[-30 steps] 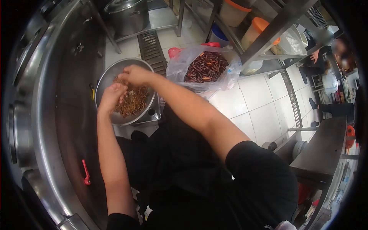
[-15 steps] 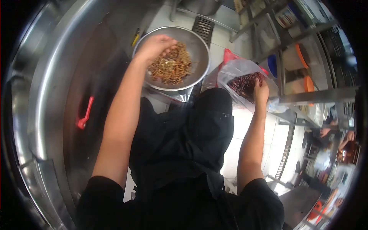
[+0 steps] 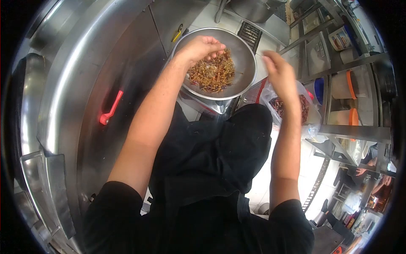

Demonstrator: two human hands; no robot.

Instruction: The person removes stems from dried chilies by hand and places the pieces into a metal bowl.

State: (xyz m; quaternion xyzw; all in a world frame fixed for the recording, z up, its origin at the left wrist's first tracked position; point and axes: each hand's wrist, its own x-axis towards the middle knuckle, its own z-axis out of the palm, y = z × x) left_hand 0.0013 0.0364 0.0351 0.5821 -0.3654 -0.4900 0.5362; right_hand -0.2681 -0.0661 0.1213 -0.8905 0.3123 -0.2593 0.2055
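My left hand [image 3: 206, 48] is over a wide metal bowl [image 3: 247, 70], its fingers curled and the fingertips pinched together. Whatever they hold, if anything, is too small to make out. Inside the bowl lies a heap of thin brownish-yellow stems [image 3: 213, 76] with reddish bits among them. My right hand [image 3: 282, 76] is raised between the bowl and a clear plastic bag [image 3: 266, 95], slightly blurred, thumb and fingers apart with nothing visible in them. Dark red dried chillies [image 3: 304, 108] fill the bag, partly hidden behind my right wrist.
To the left runs a steel counter front with a red lever handle [image 3: 112, 108] and a yellow-handled tool [image 3: 177, 34]. Metal shelving [image 3: 355, 133] with orange-rimmed tubs [image 3: 344, 84] stands close on the right. A floor drain grate [image 3: 249, 36] lies behind the bowl. Other people are at far right.
My right hand has lifted out of the chillies in the bag and moved up and left towards the bowl. My left hand stays over the bowl. The whole view has shifted.
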